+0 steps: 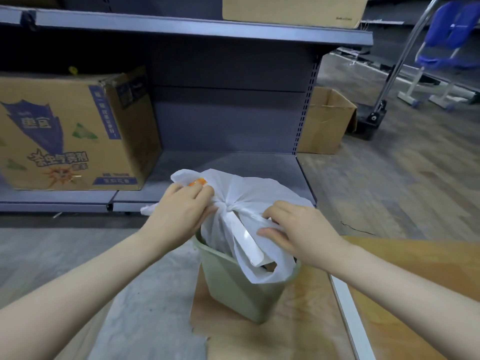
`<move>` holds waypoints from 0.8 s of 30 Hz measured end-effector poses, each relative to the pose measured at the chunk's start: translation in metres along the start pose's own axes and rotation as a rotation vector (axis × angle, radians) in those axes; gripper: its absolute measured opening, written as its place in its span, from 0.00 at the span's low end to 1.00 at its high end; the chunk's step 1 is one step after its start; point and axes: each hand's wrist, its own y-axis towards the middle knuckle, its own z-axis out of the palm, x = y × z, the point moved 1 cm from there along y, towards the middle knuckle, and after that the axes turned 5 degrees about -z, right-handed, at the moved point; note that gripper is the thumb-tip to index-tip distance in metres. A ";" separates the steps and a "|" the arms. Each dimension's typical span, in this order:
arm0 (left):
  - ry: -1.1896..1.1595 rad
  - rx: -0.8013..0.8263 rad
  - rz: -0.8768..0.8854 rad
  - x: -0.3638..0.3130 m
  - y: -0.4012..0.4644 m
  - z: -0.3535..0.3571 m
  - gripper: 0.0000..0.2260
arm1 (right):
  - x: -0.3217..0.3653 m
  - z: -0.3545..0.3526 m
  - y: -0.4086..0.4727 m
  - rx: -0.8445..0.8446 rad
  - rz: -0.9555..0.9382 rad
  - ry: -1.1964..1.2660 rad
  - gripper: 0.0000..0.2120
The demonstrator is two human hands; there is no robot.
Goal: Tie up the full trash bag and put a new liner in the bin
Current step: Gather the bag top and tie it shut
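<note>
A pale green bin (pixel 233 287) stands on the floor in front of me. A full white trash bag (pixel 249 193) bulges out of its top, gathered into a twist or knot near the middle. My left hand (pixel 181 211) grips the bag's left flap beside that twist, over something orange showing through the plastic. My right hand (pixel 298 232) pinches the bag's right flap with curled fingers. A white flat piece shows through the plastic below the knot. No new liner is in view.
A grey metal shelf unit (pixel 207 24) stands right behind the bin, with a large printed cardboard box (pixel 72 131) on its low shelf at left. An open cardboard box (pixel 327 120) sits on the floor at right. A trolley (pixel 374 118) and blue chairs (pixel 452 35) stand far right.
</note>
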 end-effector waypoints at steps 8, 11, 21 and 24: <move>0.307 0.156 0.231 -0.006 0.022 -0.024 0.15 | -0.002 -0.026 0.026 0.095 0.059 -0.226 0.12; 0.339 0.080 0.189 -0.001 0.055 -0.036 0.13 | -0.018 -0.072 0.054 -0.075 -0.043 -0.310 0.12; 0.289 0.007 0.192 0.007 0.081 -0.076 0.12 | -0.029 -0.116 0.063 -0.207 -0.090 -0.328 0.04; 0.327 -0.078 0.264 0.008 0.097 -0.097 0.07 | -0.030 -0.142 0.076 -0.219 -0.122 -0.369 0.04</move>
